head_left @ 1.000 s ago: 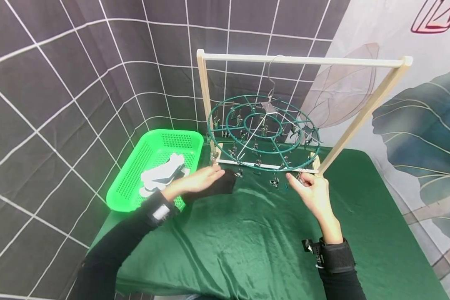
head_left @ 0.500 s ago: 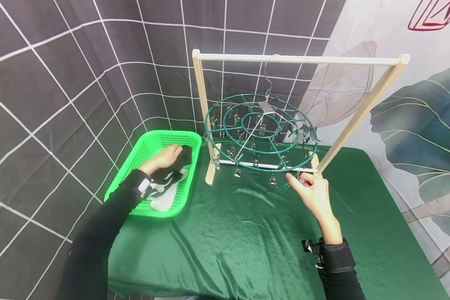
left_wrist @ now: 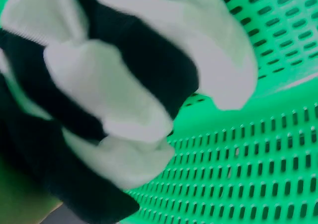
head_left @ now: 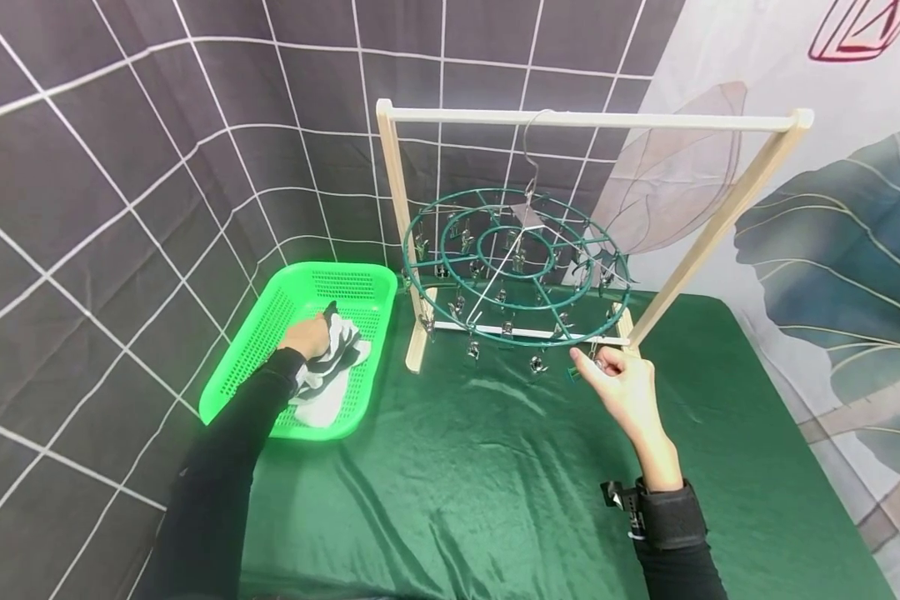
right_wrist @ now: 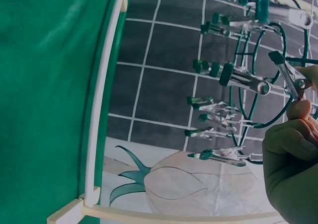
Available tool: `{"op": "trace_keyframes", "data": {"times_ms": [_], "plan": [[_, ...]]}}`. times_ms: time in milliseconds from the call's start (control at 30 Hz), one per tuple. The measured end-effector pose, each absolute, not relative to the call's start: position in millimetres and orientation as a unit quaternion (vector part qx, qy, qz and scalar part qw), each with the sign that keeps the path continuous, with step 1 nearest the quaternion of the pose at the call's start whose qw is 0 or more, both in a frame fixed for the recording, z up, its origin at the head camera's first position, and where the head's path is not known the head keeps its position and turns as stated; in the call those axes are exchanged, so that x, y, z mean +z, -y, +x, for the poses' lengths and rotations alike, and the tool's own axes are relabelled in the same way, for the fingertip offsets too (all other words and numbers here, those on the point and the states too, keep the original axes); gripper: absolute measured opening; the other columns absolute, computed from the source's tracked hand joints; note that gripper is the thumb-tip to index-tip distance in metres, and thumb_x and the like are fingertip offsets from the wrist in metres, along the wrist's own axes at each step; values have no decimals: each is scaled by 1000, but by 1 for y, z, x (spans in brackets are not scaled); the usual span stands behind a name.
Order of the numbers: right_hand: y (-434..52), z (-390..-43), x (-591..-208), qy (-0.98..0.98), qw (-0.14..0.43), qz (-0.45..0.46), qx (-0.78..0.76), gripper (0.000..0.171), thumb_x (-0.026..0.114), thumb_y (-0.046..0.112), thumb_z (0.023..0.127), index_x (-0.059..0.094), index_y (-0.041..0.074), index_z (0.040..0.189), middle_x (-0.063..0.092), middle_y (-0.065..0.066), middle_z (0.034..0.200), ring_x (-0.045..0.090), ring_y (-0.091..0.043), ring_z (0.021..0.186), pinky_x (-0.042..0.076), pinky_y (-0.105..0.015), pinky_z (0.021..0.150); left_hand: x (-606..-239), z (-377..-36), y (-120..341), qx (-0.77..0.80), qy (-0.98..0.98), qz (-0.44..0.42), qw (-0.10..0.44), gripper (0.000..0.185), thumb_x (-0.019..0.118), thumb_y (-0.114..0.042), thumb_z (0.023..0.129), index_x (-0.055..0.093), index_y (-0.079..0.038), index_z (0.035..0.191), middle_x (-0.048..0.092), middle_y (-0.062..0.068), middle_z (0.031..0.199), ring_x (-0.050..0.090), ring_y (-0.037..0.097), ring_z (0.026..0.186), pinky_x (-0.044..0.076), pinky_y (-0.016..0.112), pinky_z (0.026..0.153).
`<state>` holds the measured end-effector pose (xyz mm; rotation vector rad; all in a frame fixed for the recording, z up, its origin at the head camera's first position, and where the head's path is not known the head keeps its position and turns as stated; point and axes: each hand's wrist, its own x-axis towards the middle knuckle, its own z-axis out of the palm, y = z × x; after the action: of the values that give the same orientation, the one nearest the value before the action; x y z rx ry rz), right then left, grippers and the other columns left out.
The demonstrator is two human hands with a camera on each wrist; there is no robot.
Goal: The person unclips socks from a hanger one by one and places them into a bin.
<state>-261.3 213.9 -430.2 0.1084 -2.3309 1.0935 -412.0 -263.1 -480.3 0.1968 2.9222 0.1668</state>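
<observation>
My left hand (head_left: 306, 336) is down in the green basket (head_left: 217, 392), its curled fingers gripping black and white socks (head_left: 333, 354); the fingertips are hidden in the fabric. Bunched socks (left_wrist: 109, 85) fill much of the left wrist view, blurred. My right hand (head_left: 622, 383) is raised under the right edge of the round green drying hanger (head_left: 521, 342). Between thumb and finger it pinches a metal clip (right_wrist: 285, 72) with green tips. Several similar clips (right_wrist: 243, 77) hang from the hanger's rings.
A wooden stand (head_left: 592, 121) carries the hanger by its hook over a green cloth-covered table (head_left: 450, 467). The basket is at the table's left side, by the grey grid-patterned backdrop (head_left: 157, 167).
My left hand has carried a black sock leftward into the basket, then reached down among the socks, shifting them. The right hand keeps its place at the clip. The view shifts slightly.
</observation>
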Motion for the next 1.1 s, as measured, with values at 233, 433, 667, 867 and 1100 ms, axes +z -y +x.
{"op": "trace_keyframes", "data": {"times_ms": [233,433,667,867,1100], "plan": [[-215,-257,-431,864,288,51,409,54,75,26,81,32,12,51,26,7,53,24,-5,51,20,-24,48,-493,-405,269,48,-992,58,97,50,36,-11,95,32,23,132,58,38,108,60,48,97,52,53,78],[-215,-253,-433,858,290,48,422,54,76,23,81,32,11,51,26,7,54,21,-2,49,19,-24,48,-500,-401,280,75,-989,54,113,44,39,-16,90,54,19,113,59,37,106,58,50,100,50,54,83],[-213,-253,-430,852,284,18,439,46,77,26,80,41,10,56,27,5,52,26,-5,51,21,-24,50,-491,-398,281,82,-986,54,136,42,37,-18,91,59,16,105,57,36,113,55,50,107,47,53,88],[-213,-252,-437,875,251,39,413,31,74,25,84,56,11,62,42,3,54,35,-7,49,28,-20,50,-473,-396,268,77,-989,59,115,31,40,-3,88,58,14,105,58,34,111,57,48,103,48,53,86],[-204,-243,-460,889,248,119,366,37,66,7,88,46,16,58,32,11,51,27,-1,45,24,-18,44,-431,-379,228,73,-990,94,-74,18,48,0,86,60,2,73,62,18,70,62,33,63,52,44,50]]}}
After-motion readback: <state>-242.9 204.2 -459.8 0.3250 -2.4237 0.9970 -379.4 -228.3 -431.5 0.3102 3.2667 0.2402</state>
